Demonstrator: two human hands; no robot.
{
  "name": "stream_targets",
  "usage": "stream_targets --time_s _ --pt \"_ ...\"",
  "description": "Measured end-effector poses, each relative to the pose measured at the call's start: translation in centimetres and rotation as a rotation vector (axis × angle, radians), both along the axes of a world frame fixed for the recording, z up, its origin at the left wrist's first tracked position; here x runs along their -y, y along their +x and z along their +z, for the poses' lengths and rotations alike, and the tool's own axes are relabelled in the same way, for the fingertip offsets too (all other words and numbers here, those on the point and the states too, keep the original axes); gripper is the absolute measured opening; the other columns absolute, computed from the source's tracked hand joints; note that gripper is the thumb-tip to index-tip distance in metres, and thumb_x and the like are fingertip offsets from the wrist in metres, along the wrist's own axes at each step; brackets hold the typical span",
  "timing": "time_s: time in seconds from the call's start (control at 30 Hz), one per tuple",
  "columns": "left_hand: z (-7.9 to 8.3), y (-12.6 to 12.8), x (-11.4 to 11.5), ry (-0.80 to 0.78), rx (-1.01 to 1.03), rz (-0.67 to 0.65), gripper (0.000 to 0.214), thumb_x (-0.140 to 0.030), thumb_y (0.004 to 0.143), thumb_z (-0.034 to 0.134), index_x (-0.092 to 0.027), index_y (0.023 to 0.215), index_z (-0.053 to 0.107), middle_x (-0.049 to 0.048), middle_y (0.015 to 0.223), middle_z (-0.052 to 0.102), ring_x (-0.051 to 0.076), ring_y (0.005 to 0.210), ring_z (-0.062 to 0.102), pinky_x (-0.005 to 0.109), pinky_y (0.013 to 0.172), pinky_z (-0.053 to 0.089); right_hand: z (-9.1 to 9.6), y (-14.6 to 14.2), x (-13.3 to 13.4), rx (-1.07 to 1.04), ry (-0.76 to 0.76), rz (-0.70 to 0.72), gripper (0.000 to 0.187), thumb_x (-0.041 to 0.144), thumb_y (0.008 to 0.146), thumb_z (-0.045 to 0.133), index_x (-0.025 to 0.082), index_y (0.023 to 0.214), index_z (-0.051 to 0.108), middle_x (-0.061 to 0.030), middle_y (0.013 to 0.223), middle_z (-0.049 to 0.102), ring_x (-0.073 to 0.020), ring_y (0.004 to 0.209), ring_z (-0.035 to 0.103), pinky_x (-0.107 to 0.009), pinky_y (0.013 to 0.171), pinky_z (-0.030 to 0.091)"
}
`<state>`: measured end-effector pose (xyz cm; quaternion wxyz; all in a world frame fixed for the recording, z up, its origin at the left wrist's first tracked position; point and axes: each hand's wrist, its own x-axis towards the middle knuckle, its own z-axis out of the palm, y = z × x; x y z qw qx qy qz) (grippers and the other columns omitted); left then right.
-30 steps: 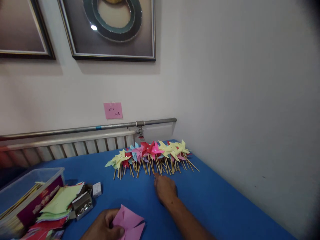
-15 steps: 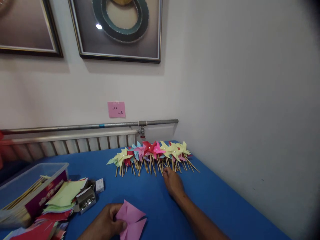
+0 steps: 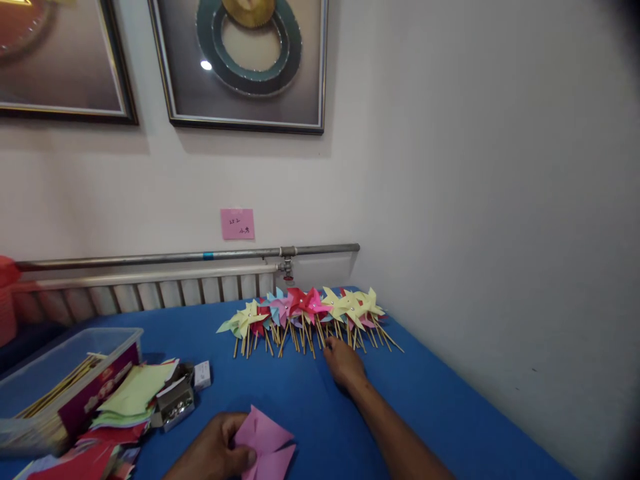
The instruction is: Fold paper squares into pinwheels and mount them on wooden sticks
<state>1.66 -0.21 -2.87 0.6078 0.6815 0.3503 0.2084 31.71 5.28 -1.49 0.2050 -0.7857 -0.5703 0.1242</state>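
My left hand (image 3: 223, 448) pinches a pink paper square (image 3: 267, 443) with cuts running in from its corners, low in the view. My right hand (image 3: 344, 363) is stretched far forward on the blue tablecloth, fingers curled closed at the stick ends of a row of paper pinwheels (image 3: 303, 303). Whatever its fingertips hold is too small and hidden to make out. The pinwheels are yellow, red, pink, blue and green, lying on their wooden sticks (image 3: 280, 339) with silvery centres.
On the left stands a clear plastic box (image 3: 107, 333) with thin sticks inside. Beside it lie stacked coloured paper sheets (image 3: 135, 393), an opened small box of shiny metal pieces (image 3: 177, 403) and a little white box (image 3: 203, 375). A radiator (image 3: 175, 291) and wall border the table.
The view has tilted up slightly, so everything sits a little lower and further right. My right hand stays at the pinwheel sticks; my left keeps the pink paper.
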Motion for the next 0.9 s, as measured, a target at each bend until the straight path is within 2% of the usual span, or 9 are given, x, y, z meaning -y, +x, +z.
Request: stream_targets --time_s 0.17,0.47,0.6,0.9 --pt "0.6 0.2 0.1 0.014 -0.017 0.015 0.034 -0.048 0.067 0.076 -0.018 0.072 0.059 -0.0034 0.068 0.047 0.013 0.068 0.038 0.025 0.065 0.030 0.1 -0.4 0.4 0.043 -0.023 -0.014 0.031 0.022 0.099 0.049 0.022 0.119 0.073 -0.0118 0.118 0.080 -0.0257 0.113 0.074 -0.030 0.085 0.048" --pt "0.3 0.2 0.0 0.006 -0.030 0.014 0.028 -0.042 0.066 0.075 -0.019 0.070 0.059 -0.0036 0.067 0.047 0.013 0.067 0.039 0.025 0.066 0.031 -0.3 -0.7 1.0 0.120 -0.035 0.031 0.029 0.023 0.100 0.049 0.022 0.114 0.075 -0.0132 0.114 0.081 -0.0279 0.111 0.075 -0.032 0.085 0.049" --pt "0.5 0.2 0.2 0.010 -0.043 0.037 0.021 -0.034 0.065 0.072 -0.019 0.069 0.059 -0.0036 0.067 0.048 0.013 0.067 0.040 0.025 0.065 0.030 -0.3 -0.8 1.1 0.137 -0.054 0.024 0.030 0.024 0.100 0.048 0.021 0.113 0.075 -0.0142 0.114 0.081 -0.0287 0.111 0.075 -0.033 0.085 0.050" --pt "0.4 0.2 0.3 -0.011 -0.024 0.042 0.023 -0.037 0.069 0.076 -0.017 0.070 0.065 -0.0028 0.067 0.054 0.013 0.068 0.047 0.024 0.067 0.037 -0.1 -0.8 1.7 0.177 -0.073 0.042 0.031 0.025 0.102 0.047 0.019 0.116 0.073 -0.0157 0.115 0.081 -0.0307 0.112 0.075 -0.034 0.085 0.051"
